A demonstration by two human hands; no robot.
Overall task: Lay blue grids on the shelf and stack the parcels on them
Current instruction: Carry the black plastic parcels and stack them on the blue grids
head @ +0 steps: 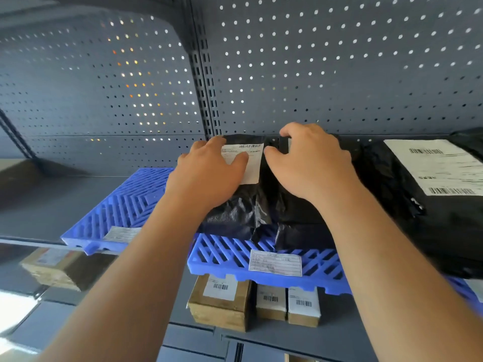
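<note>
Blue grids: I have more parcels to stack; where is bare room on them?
The left blue grid is mostly bare, between the pegboard and the left hand. The middle blue grid has only a front strip free. Crowded: black parcels sit packed under the right hand and on to the large labelled parcel.

We find the left grid [122, 207] beside the right grid [261, 259] on the shelf [52, 205]; parcels [235, 212] lie on the latter, boxes [219, 301] on the lower shelf [261, 335].

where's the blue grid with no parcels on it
Head view, left of centre: the bare blue grid lies on the upper shelf, just left of the left hand and the black parcel.
</note>
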